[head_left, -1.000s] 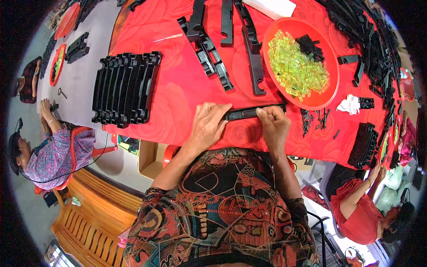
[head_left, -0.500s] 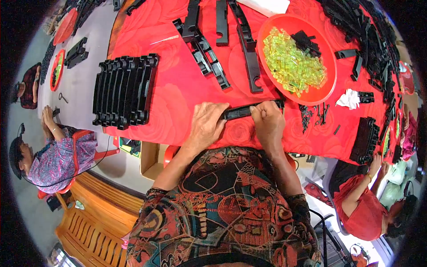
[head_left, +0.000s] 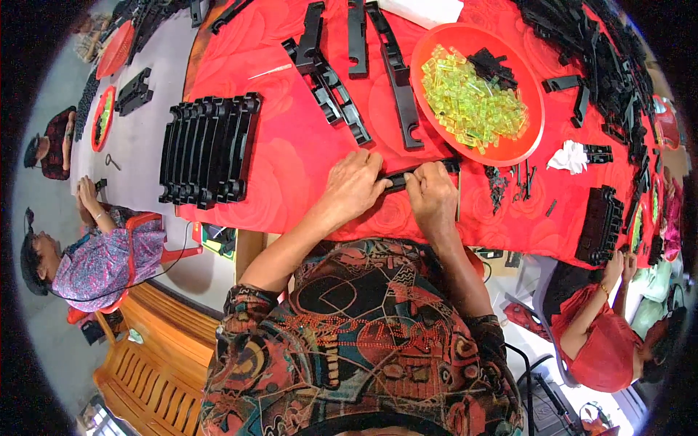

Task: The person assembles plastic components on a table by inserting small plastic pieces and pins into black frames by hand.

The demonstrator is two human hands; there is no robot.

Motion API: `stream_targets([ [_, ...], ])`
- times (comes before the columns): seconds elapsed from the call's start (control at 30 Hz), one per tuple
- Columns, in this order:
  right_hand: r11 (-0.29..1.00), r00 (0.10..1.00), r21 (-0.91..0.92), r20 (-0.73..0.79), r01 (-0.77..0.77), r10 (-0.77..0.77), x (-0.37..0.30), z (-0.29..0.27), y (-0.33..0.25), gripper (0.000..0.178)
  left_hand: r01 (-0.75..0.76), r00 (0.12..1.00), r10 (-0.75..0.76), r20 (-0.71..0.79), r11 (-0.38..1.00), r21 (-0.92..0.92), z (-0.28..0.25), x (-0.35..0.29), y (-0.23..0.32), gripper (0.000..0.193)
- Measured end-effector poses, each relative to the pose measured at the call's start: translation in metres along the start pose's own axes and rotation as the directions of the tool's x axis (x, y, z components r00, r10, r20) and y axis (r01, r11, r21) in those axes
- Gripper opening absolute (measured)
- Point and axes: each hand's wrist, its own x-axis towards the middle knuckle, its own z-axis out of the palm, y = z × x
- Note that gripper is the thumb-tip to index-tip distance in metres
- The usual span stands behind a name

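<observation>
A long black plastic strip (head_left: 397, 180) lies crosswise near the front of the red-clothed table, its ends partly covered by my hands. My left hand (head_left: 355, 183) grips its left end, fingers curled over the top and thumb along the near side. Closed in a fist-like grip, my right hand (head_left: 434, 190) holds the right part, thumb pressing on top. Beyond my right hand stands a red bowl (head_left: 536, 129) of yellow-green clear pieces (head_left: 476, 102) and small black pieces (head_left: 496, 67). Long black channel parts (head_left: 403, 91) lie beyond the strip.
At left, black parts (head_left: 211, 149) sit side by side in a row. Small black bits (head_left: 498, 190) and a crumpled white tissue (head_left: 568, 158) lie at right, near a heap of black parts (head_left: 607, 65). One person (head_left: 109, 254) sits at left, another (head_left: 600, 334) at right.
My left hand has slid right and slightly away from me along the black strip, covering more of it. My right hand stays on the strip, with its thumb now laid further over it.
</observation>
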Motion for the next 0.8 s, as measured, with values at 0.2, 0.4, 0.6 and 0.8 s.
stream_targets([
  [0.2, 0.999, 0.999, 0.043, -0.037, -0.017, 0.018, -0.005, 0.001, 0.002, 0.017, 0.058, 0.986, -0.062, 0.154, 0.998, 0.032, -0.007, 0.005, 0.01, 0.034],
  [0.4, 1.0, 0.999, 0.013, -0.036, 0.01, -0.01, -0.01, -0.002, 0.006, 0.017, 0.086, 0.975, -0.098, 0.201, 0.994, 0.067, -0.008, 0.002, 0.016, 0.035],
  [0.6, 1.0, 1.0, 0.013, -0.005, -0.006, 0.006, -0.014, -0.004, -0.002, 0.018, 0.091, 0.937, -0.092, 0.337, 0.996, 0.02, -0.011, -0.003, 0.011, 0.033],
  [0.8, 1.0, 1.0, 0.028, -0.025, 0.0, 0.001, -0.014, -0.002, -0.004, 0.019, 0.179, 0.907, -0.153, 0.392, 0.983, -0.029, -0.014, -0.002, 0.012, 0.034],
])
